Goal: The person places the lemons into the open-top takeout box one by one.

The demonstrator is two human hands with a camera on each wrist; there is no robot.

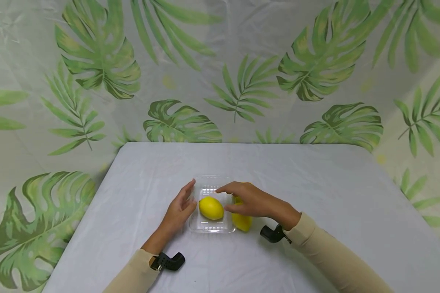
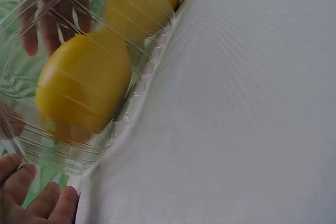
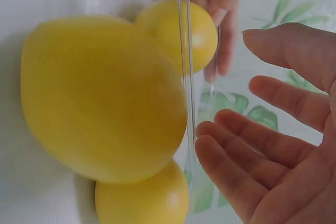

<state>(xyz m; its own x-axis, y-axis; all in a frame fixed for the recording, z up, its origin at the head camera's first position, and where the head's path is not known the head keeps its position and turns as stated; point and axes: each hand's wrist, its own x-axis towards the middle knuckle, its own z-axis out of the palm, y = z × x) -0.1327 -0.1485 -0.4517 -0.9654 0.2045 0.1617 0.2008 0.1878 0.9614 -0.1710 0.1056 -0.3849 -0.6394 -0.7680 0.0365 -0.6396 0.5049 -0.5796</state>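
A yellow lemon (image 1: 211, 208) lies inside a clear plastic container (image 1: 213, 226) with ribbed walls. My left hand (image 1: 179, 208) is at the container's left side, fingers extended and thumb by the rim, with nothing gripped. Over the right rim hovers my right hand (image 1: 254, 200), palm toward the lemon, its fingers (image 3: 252, 145) spread and slightly bent around empty air. Just outside the right wall, a second lemon (image 1: 242, 221) rests on the table. A third lemon (image 1: 238, 200) beyond it is mostly hidden under my right hand in the head view.
A white cloth covers the table (image 1: 161, 162). Behind it hangs a leaf-patterned backdrop (image 1: 242, 40). A black wrist camera (image 1: 172, 261) sits on the left sleeve, and another wrist camera (image 1: 272, 234) on the right.
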